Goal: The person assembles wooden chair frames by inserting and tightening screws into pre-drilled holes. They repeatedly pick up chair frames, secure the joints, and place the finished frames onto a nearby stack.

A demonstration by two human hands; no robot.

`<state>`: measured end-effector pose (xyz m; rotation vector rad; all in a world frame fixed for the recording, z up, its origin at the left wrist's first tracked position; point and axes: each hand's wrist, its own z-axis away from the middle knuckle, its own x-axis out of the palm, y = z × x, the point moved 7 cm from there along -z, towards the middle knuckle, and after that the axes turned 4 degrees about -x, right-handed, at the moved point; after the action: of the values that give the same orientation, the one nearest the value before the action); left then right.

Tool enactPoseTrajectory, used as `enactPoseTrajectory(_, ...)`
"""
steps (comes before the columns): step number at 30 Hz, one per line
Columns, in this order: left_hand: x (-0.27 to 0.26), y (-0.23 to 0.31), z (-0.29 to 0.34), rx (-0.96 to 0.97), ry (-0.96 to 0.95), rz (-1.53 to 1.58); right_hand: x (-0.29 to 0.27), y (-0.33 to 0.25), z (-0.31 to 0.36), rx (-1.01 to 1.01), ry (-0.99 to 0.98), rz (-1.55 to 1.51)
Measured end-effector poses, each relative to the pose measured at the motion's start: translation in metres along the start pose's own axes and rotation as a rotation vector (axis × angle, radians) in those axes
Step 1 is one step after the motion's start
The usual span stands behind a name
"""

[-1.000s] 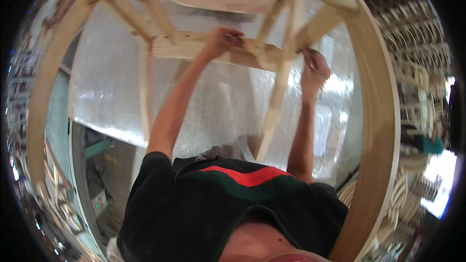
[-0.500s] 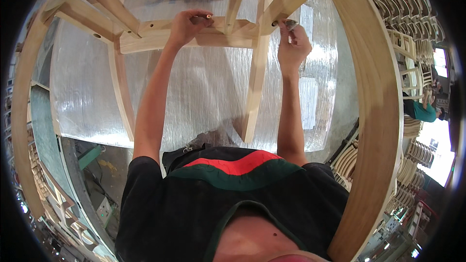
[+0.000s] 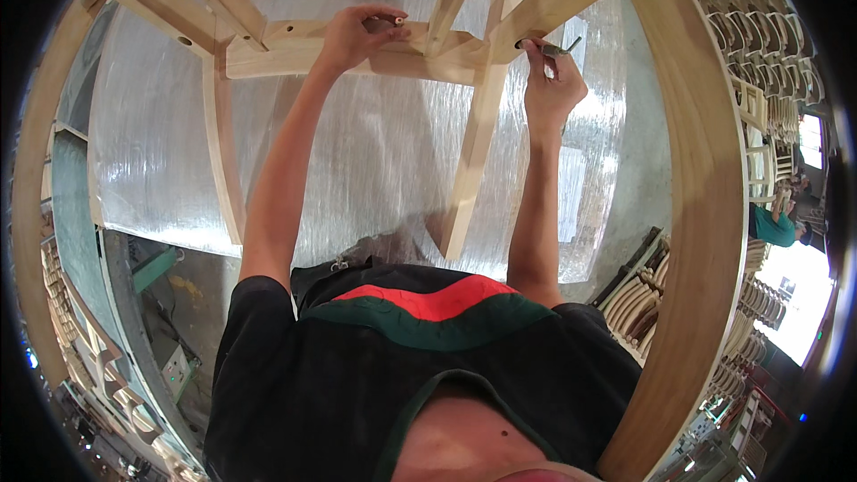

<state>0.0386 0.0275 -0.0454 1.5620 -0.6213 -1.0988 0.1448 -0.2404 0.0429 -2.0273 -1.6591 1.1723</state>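
A pale wooden chair frame (image 3: 357, 64) lies over a surface wrapped in clear film. My left hand (image 3: 348, 40) is at its crossbar, fingers closed around a small piece with a round reddish end (image 3: 399, 21); the rest of that piece is hidden. My right hand (image 3: 555, 94) pinches a slim grey metal tool (image 3: 555, 51) at the slanted rail (image 3: 562, 2) to the right. A dark hole (image 3: 520, 44) in that rail sits right by my fingertips. Whether the tool's tip is inside the hole cannot be made out.
The film-wrapped surface (image 3: 357, 152) spreads beneath the frame. A broad curved wooden piece (image 3: 705, 170) stands along my right side. Stacked chair parts (image 3: 745, 31) fill the far right, where another person in green (image 3: 775, 225) is visible. A greenish bench edge (image 3: 80, 205) runs at left.
The view has shifted a little, carrying frame and hands slightly rightward. In my right hand the tool has turned, and its thin end now points up to the right. Both hands keep their hold.
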Motion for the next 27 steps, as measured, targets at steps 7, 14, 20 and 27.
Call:
enactPoseTrajectory(7, 0.0, -0.002, -0.003, 0.041, 0.022, 0.01, 0.001, 0.01, -0.001, 0.072, 0.024, 0.037)
enactPoseTrajectory(14, 0.001, -0.006, -0.004, 0.031, 0.001, 0.124, 0.002, 0.004, -0.008, 0.034, -0.138, -0.092)
enactPoseTrajectory(20, 0.003, -0.007, -0.004, -0.01, -0.005, 0.085, 0.007, 0.009, -0.003, 0.007, -0.069, -0.035)
enactPoseTrajectory(27, -0.002, 0.007, 0.003, -0.011, -0.013, -0.013, 0.007, 0.017, -0.003, 0.008, -0.026, 0.062)
